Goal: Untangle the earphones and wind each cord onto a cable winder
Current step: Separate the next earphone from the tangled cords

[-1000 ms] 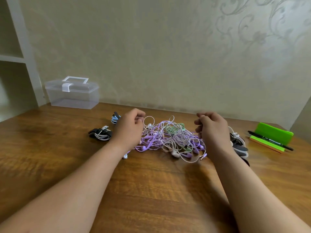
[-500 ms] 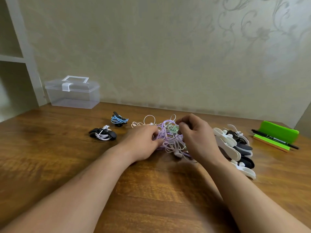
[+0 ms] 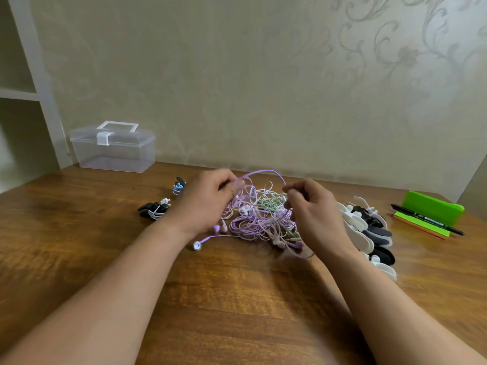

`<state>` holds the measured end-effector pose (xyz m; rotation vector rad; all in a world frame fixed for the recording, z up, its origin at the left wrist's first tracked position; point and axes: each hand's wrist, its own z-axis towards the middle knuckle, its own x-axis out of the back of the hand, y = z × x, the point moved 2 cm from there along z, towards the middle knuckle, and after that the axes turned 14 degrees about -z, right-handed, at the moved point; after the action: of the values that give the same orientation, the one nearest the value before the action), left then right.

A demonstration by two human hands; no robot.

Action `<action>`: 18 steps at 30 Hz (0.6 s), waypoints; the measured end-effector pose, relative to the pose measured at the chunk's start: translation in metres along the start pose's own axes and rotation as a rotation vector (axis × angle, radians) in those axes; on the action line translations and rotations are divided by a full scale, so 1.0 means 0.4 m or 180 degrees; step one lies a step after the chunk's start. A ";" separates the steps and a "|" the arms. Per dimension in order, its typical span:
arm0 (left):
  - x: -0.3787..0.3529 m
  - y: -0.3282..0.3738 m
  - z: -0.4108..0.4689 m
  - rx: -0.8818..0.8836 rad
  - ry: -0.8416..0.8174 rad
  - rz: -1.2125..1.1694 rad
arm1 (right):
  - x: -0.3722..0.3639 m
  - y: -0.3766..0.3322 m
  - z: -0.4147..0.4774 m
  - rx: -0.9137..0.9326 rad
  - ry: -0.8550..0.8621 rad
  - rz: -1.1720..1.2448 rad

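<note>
Head view, left to right. Far left by the wall: clear plastic box (image 3: 113,151), lid on. Right of it, on the wooden table (image 3: 237,299): two winders already wound, blue-corded winder (image 3: 179,186) farther, black winder (image 3: 154,209) with white cord nearer.

Next, left hand (image 3: 208,204): fingers curled, pinches one end of an arched purple cord loop (image 3: 263,172). Below and between the hands: tangle of earphones (image 3: 261,222), purple, pink, white and green cords heaped mid-table, with one purple earbud (image 3: 197,245) trailing out near-left.

Then right hand (image 3: 316,219): pinches the other end of the same loop, well apart from the left. Just right of it: pile of empty winders (image 3: 369,227), white and black. Far right: green holder (image 3: 432,208), pen (image 3: 427,220) lying in front.

Step in hand, by judgement: untangling, teasing one purple cord out of the heap; winding of it not yet begun. Next move calls for lifting the loop gently, tracing it to its snags, feeding earbuds through rather than tugging knots tight, then reaching right for an empty winder.
</note>
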<state>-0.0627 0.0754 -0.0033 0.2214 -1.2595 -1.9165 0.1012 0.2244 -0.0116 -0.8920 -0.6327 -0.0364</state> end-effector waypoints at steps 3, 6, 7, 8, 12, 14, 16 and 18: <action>0.008 0.015 0.012 -0.0175 0.0186 -0.0460 | 0.003 -0.005 0.000 0.0037 0.0035 0.0080; -0.007 0.021 0.009 -0.0094 0.0153 -0.0853 | 0.009 -0.018 -0.006 0.0056 0.0073 0.0212; -0.017 0.026 0.003 -0.0017 0.0093 -0.1079 | 0.012 -0.025 -0.010 0.0098 0.0045 0.0266; -0.030 0.031 -0.002 0.0044 0.0026 -0.1289 | 0.018 -0.036 -0.017 0.0180 -0.0035 0.0353; -0.068 0.042 -0.014 0.0233 -0.0226 -0.1817 | 0.014 -0.066 -0.037 0.0505 -0.1138 0.1183; -0.071 0.044 -0.014 0.0453 -0.0182 -0.2256 | 0.000 -0.069 -0.045 0.0571 -0.1499 0.1212; -0.052 0.051 -0.005 0.0685 0.0042 -0.2936 | -0.003 -0.062 -0.039 0.0469 -0.1179 0.0834; -0.014 0.052 0.007 0.0773 0.0376 -0.3566 | 0.011 -0.041 -0.019 0.0233 -0.0512 0.0559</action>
<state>-0.0495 0.0780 0.0140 1.3810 -1.4118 -2.5545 0.1040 0.2092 -0.0012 -0.8822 -0.6986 0.2171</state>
